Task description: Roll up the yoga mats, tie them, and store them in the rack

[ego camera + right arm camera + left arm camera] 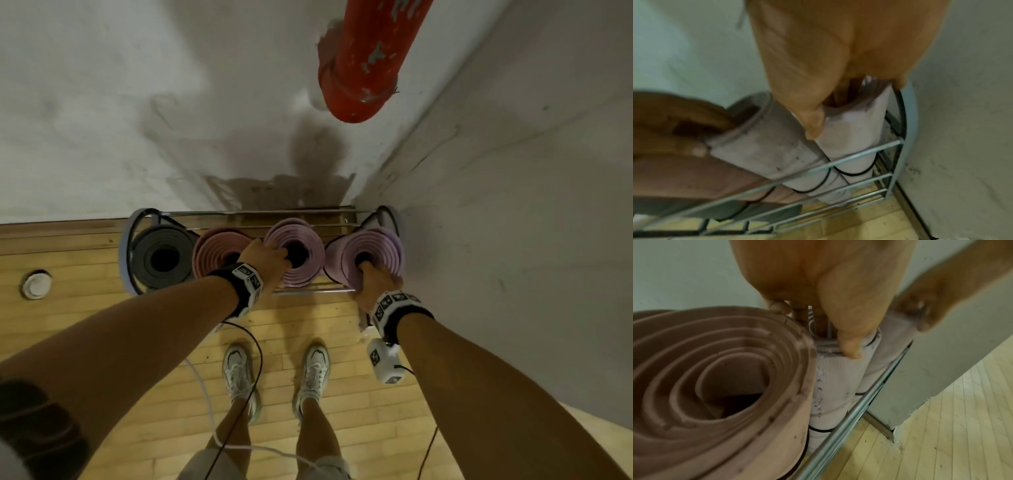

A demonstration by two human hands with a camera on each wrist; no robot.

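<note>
A metal rack (125,253) stands in the wall corner with several rolled mats upright in it: dark grey (161,260), pink (219,248), and two lilac ones. My left hand (274,255) grips the rim of the middle lilac mat (303,274), fingers down its core and thumb (851,350) outside. My right hand (371,274) grips the rim of the right lilac mat (380,250) the same way, thumb (813,126) on its outer face. Black ties (855,173) circle the lilac mats low down, behind the rack bars (859,154).
Walls close in behind and on the right of the rack. A red pipe (363,58) runs down the back wall. A round socket (37,284) sits in the wooden floor at left. My shoes (239,373) and loose cables (253,346) are in front of the rack.
</note>
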